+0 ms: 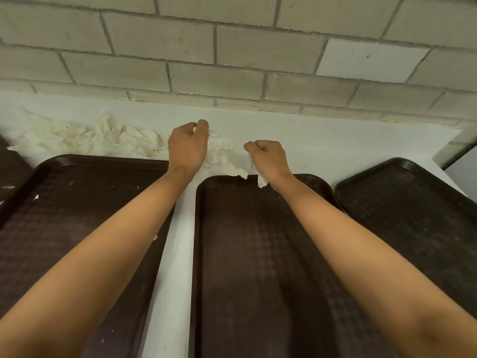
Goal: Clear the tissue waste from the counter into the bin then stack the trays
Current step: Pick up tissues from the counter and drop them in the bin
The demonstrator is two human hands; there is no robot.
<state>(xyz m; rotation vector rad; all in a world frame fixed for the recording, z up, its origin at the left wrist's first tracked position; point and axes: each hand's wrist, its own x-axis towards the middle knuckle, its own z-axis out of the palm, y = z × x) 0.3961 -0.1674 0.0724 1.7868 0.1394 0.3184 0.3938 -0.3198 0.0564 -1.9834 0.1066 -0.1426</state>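
Crumpled white tissue waste (85,136) lies in a long heap along the back of the white counter (335,140), from the far left to the middle. My left hand (187,146) is closed on a bit of tissue at the right end of the heap. My right hand (268,158) is a fist gripping tissue, and a torn piece hangs from it over the rim of the middle tray. Three dark brown trays lie flat side by side: left tray (64,228), middle tray (258,254), right tray (413,202).
A pale brick wall (232,47) rises directly behind the counter. The corner of another dark tray (10,169) shows at the far left edge. The counter ends at the right (454,143). Small tissue scraps dot the left tray. No bin is in view.
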